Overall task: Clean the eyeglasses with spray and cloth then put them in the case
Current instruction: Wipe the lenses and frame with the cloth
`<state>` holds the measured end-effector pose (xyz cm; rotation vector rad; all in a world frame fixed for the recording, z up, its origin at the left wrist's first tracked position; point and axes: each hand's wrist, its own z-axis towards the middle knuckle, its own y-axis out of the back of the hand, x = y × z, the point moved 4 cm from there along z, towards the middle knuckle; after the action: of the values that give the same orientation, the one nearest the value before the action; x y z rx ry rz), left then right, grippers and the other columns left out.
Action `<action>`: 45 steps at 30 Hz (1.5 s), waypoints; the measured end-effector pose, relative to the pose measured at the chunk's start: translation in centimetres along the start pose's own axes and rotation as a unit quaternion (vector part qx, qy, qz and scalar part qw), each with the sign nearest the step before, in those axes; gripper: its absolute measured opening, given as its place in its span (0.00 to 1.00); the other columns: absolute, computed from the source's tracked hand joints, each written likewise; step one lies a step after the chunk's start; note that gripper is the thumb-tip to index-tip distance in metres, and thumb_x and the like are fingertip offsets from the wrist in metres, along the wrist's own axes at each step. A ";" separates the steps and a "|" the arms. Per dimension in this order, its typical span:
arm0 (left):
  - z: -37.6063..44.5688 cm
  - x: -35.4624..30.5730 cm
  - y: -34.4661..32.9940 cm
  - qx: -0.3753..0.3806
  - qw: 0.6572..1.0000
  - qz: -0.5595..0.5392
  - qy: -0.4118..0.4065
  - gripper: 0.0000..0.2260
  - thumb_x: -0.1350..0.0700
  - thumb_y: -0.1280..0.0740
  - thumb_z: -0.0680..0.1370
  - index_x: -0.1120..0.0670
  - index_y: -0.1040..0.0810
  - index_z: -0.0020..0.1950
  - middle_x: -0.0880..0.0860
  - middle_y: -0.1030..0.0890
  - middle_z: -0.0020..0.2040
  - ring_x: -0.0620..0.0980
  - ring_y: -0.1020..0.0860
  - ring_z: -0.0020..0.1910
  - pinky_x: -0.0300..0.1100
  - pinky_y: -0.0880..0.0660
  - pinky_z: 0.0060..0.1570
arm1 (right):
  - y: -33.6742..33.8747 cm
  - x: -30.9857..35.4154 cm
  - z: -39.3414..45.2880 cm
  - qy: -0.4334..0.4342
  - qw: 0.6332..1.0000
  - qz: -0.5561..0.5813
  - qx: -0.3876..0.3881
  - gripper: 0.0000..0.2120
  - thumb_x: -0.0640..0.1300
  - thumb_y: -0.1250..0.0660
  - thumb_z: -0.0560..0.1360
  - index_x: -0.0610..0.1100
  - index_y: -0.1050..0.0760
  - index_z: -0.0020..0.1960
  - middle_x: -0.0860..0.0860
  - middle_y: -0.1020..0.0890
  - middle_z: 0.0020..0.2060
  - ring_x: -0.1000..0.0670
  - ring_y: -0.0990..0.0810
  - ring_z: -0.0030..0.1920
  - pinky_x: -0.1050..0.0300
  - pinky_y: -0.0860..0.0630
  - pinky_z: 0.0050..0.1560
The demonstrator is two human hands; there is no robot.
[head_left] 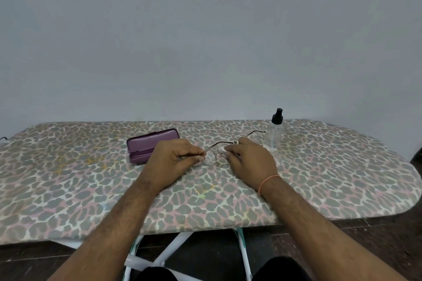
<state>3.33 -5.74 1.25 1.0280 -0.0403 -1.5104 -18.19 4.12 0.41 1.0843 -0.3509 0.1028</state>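
- Legs of a white metal stand (175, 244) are showing at the bottom edge, under the near rim of the board, with your dark-clothed knees either side.
- Your forearms are reaching up over an ironing board (319, 178) with a leopard-spot cover, and a thin orange band (266, 180) is sitting on your right wrist.
- Your left hand (175, 159) is curling in, thumb and forefinger pinching the left end of the eyeglasses (211, 157) right by the lens rim.
- Your right hand (249, 157) is pinching a small white cloth (222, 149) against the other lens, fingers bent around it, so most of the cloth is hiding and I can't really tell its shape.
- The glasses are hovering just above the cover between your two hands, thin dark wire frame, one temple arm sticking out past your right hand toward the bottle.
- The purple case (149, 145) is lying open just behind your left hand, partly covered by it.
- The clear spray bottle (274, 136) with the black nozzle is standing upright near the far edge, just beyond your right hand.
- A plain pale wall (205, 29) is filling everything behind the board.
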 end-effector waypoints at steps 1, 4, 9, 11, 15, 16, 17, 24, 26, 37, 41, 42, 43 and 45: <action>0.0 0.0 0.0 -0.002 1.000 0.000 -0.002 0.07 0.59 0.20 0.77 0.52 0.08 0.55 0.43 0.11 0.47 0.43 0.12 0.47 0.35 0.19 0.49 | -0.1 0.1 -0.1 0.008 1.000 0.018 0.008 0.13 0.52 0.34 0.84 0.53 0.15 0.64 0.58 0.22 0.47 0.48 0.18 0.50 0.53 0.26 0.43; 0.0 0.1 0.1 -0.008 1.000 0.003 -0.005 0.07 0.58 0.20 0.77 0.53 0.09 0.55 0.43 0.11 0.47 0.43 0.13 0.46 0.35 0.18 0.49 | 0.0 0.1 -0.5 0.001 1.000 0.024 0.005 0.12 0.51 0.33 0.82 0.53 0.13 0.60 0.56 0.17 0.50 0.50 0.18 0.51 0.50 0.21 0.47; 0.0 -0.1 0.1 -0.013 1.000 -0.002 -0.006 0.07 0.59 0.21 0.77 0.53 0.08 0.55 0.45 0.11 0.47 0.44 0.12 0.47 0.39 0.16 0.50 | -0.1 0.0 -0.3 -0.037 0.997 -0.062 -0.010 0.14 0.53 0.36 0.84 0.47 0.15 0.52 0.53 0.22 0.46 0.45 0.18 0.47 0.52 0.29 0.39; -0.1 0.1 0.1 -0.013 1.000 -0.002 -0.003 0.07 0.59 0.20 0.77 0.53 0.08 0.55 0.45 0.10 0.48 0.45 0.12 0.47 0.41 0.15 0.50 | -0.4 0.1 -0.1 -0.027 0.998 -0.065 0.003 0.14 0.52 0.38 0.86 0.48 0.15 0.56 0.54 0.26 0.46 0.45 0.19 0.47 0.53 0.34 0.38; 0.0 0.0 0.0 -0.012 1.000 0.004 -0.006 0.08 0.58 0.20 0.77 0.52 0.08 0.56 0.45 0.11 0.47 0.44 0.12 0.47 0.40 0.16 0.50 | 0.0 0.1 -0.3 -0.004 0.999 0.025 0.021 0.15 0.50 0.35 0.84 0.53 0.16 0.67 0.57 0.25 0.46 0.49 0.20 0.49 0.54 0.30 0.42; 0.0 0.0 0.1 -0.013 1.000 0.008 -0.008 0.08 0.58 0.20 0.77 0.52 0.08 0.55 0.44 0.11 0.47 0.44 0.12 0.47 0.39 0.16 0.50 | 0.1 0.1 -0.3 -0.005 0.999 0.037 0.017 0.14 0.50 0.34 0.84 0.53 0.15 0.65 0.59 0.26 0.44 0.51 0.22 0.47 0.54 0.30 0.42; 0.1 0.0 0.1 -0.015 1.000 0.012 -0.009 0.08 0.58 0.21 0.77 0.52 0.08 0.55 0.44 0.11 0.47 0.43 0.12 0.47 0.38 0.16 0.50 | 0.1 0.1 -0.3 -0.012 0.999 0.036 0.009 0.13 0.50 0.34 0.83 0.53 0.13 0.62 0.59 0.27 0.43 0.53 0.24 0.45 0.54 0.30 0.42; 0.0 -0.2 0.0 -0.005 1.000 0.002 -0.008 0.07 0.58 0.20 0.77 0.52 0.08 0.55 0.43 0.11 0.47 0.42 0.13 0.46 0.34 0.19 0.49 | -0.4 0.0 -0.1 -0.031 0.999 -0.034 -0.004 0.13 0.50 0.38 0.85 0.45 0.18 0.50 0.55 0.31 0.44 0.44 0.20 0.45 0.53 0.33 0.39; 0.0 -0.3 -0.1 -0.002 1.000 0.001 -0.009 0.07 0.58 0.20 0.77 0.52 0.08 0.55 0.43 0.11 0.47 0.42 0.13 0.46 0.32 0.20 0.49 | -0.7 0.0 0.1 -0.013 1.000 -0.024 0.014 0.13 0.49 0.38 0.85 0.47 0.17 0.58 0.55 0.30 0.46 0.45 0.20 0.46 0.52 0.31 0.39; 0.1 -0.3 0.0 -0.006 1.000 0.001 -0.011 0.07 0.58 0.20 0.77 0.53 0.08 0.55 0.43 0.11 0.46 0.42 0.13 0.46 0.32 0.20 0.49 | -0.5 -0.4 0.1 -0.057 0.998 -0.006 -0.002 0.14 0.49 0.37 0.83 0.50 0.15 0.62 0.54 0.22 0.50 0.47 0.19 0.50 0.52 0.24 0.43; 0.1 -0.3 -0.1 -0.006 1.000 0.000 -0.009 0.07 0.58 0.20 0.77 0.53 0.08 0.55 0.43 0.12 0.45 0.42 0.13 0.45 0.31 0.21 0.48 | -0.7 -0.1 0.3 -0.011 0.999 0.018 0.030 0.18 0.47 0.38 0.85 0.52 0.20 0.71 0.58 0.30 0.49 0.49 0.21 0.50 0.53 0.29 0.42; 0.1 -0.3 -0.1 -0.006 1.000 0.001 -0.009 0.07 0.58 0.20 0.77 0.52 0.08 0.55 0.43 0.12 0.45 0.42 0.13 0.45 0.31 0.21 0.48 | -0.7 -0.2 0.2 -0.008 0.999 0.039 0.031 0.17 0.46 0.38 0.84 0.52 0.19 0.70 0.59 0.29 0.49 0.51 0.21 0.50 0.53 0.28 0.44; 0.1 -0.3 -0.1 -0.006 1.000 0.002 -0.009 0.07 0.58 0.20 0.77 0.52 0.08 0.55 0.43 0.12 0.45 0.42 0.13 0.45 0.31 0.21 0.48 | -0.7 -0.2 0.2 -0.008 0.998 0.058 0.029 0.16 0.45 0.37 0.84 0.52 0.17 0.67 0.59 0.28 0.48 0.52 0.22 0.49 0.53 0.26 0.45; 0.1 -0.2 -0.1 -0.009 1.000 0.001 -0.007 0.08 0.58 0.20 0.77 0.52 0.08 0.55 0.43 0.11 0.46 0.42 0.13 0.45 0.31 0.20 0.48 | -0.7 -0.4 0.2 -0.025 0.997 0.068 0.016 0.13 0.46 0.36 0.82 0.51 0.14 0.61 0.58 0.25 0.48 0.52 0.21 0.49 0.53 0.25 0.46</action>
<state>3.21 -5.60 1.39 1.0028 -0.0384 -1.5133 -18.47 3.62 -0.23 1.0954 -0.4693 0.2032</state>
